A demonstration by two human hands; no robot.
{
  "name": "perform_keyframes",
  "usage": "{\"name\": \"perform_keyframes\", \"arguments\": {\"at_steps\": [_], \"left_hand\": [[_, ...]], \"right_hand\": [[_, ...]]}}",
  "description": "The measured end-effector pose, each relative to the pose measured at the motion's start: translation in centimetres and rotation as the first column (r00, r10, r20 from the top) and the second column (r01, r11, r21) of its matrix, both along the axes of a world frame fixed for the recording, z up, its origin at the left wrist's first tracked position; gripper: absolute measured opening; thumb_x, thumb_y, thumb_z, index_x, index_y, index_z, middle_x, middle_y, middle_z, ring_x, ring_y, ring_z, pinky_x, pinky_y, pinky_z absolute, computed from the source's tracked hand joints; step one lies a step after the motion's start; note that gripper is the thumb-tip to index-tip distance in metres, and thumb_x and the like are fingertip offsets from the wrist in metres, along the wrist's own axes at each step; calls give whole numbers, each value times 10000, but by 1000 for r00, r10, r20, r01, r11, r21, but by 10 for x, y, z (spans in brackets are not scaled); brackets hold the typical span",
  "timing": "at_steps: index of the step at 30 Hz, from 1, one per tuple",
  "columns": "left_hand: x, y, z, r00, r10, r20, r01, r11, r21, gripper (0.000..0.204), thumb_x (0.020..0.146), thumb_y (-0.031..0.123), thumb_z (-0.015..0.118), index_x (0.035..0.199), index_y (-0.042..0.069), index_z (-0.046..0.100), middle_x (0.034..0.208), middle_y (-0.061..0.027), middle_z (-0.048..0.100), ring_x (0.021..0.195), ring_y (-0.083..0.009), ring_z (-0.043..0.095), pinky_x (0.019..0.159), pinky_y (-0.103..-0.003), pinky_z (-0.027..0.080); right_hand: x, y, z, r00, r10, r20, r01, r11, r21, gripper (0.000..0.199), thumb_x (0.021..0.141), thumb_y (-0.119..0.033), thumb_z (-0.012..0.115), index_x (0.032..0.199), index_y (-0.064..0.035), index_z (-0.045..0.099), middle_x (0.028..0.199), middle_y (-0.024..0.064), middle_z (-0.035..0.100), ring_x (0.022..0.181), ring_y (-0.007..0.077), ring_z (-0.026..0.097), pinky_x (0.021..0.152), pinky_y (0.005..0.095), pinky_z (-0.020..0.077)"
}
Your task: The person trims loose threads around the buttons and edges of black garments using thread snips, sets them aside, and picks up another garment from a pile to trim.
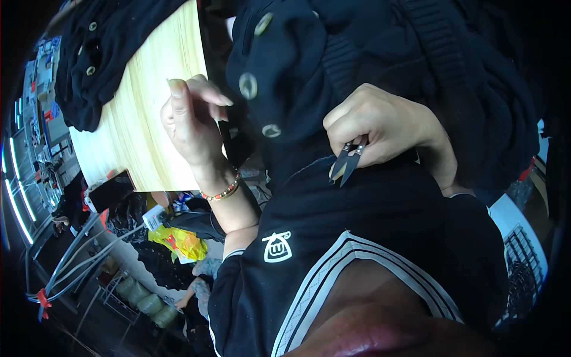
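Note:
A dark knit garment with several round buttons and ribbed bands lies bunched across my lap. Over its near part, my right hand is closed around a pair of small dark thread snips, their pointed blades angled down and slightly apart. A pale, thin line like a loose thread runs on the dark cloth just left of the blades. My left hand, with a beaded bracelet at the wrist, is raised beside the garment near the table edge. Its thumb stands away from the half-curled fingers, and nothing shows between them.
On the left, a light wooden tabletop carries another dark buttoned garment. A phone sits at its near corner, by a white plug and bundled cables. Below are a yellow bag and another person's arm.

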State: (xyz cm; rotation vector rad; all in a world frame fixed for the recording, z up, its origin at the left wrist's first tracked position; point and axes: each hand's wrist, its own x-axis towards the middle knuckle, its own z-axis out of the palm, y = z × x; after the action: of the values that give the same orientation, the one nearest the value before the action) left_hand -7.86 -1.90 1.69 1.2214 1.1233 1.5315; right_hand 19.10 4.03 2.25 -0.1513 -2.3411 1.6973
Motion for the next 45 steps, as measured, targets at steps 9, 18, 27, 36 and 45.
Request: {"name": "perform_keyframes", "arguments": {"at_steps": [9, 18, 27, 36, 45], "left_hand": [[61, 69, -3, 449, -83, -890, 252, 967, 36, 971, 650, 434, 886, 1424, 27, 466, 1349, -243, 531, 1163, -381, 588, 1018, -430, 464], [33, 70, -2, 113, -462, -880, 302, 859, -413, 798, 791, 220, 815, 1481, 163, 419, 1126, -188, 589, 868, -294, 666, 859, -400, 540], [13, -6, -34, 485, -582, -653, -28, 736, -677, 1160, 681, 362, 907, 1559, 40, 221, 1403, -231, 463, 1254, -299, 546, 1037, -372, 457], [13, -33, 10, 326, -491, -808, 196, 871, -451, 433, 822, 192, 770, 1171, -5, 608, 1097, -214, 659, 1019, -374, 640, 885, -398, 507], [-138, -27, 174, 972, 97, -214, -92, 995, 34, 677, 798, 219, 608, 1400, -50, 456, 1351, -267, 537, 1216, -389, 564, 1095, -439, 424]], "right_hand": [[2, -12, -3, 959, -284, -11, 284, 957, 64, 225, 807, -215, 762, 968, -69, 707, 581, 67, 560, 534, 230, 588, 526, 344, 431], [38, -18, -6, 897, -442, -6, 443, 897, 2, 396, 795, -156, 815, 1173, -90, 717, 545, 0, 480, 473, 69, 420, 477, 280, 333], [51, 11, -21, 621, -663, -419, 617, 743, -259, 205, 998, -166, 600, 1024, 4, 712, 823, 28, 700, 593, 33, 519, 558, 174, 403], [46, 0, -30, 424, -870, -251, 755, 493, -433, 268, 963, -192, 643, 755, -25, 667, 580, -7, 535, 460, 61, 444, 441, 214, 310], [53, -2, -22, 483, -735, -475, 728, 639, -249, 379, 1070, -244, 448, 953, 44, 665, 606, -13, 469, 529, 31, 350, 530, 202, 280]]}}
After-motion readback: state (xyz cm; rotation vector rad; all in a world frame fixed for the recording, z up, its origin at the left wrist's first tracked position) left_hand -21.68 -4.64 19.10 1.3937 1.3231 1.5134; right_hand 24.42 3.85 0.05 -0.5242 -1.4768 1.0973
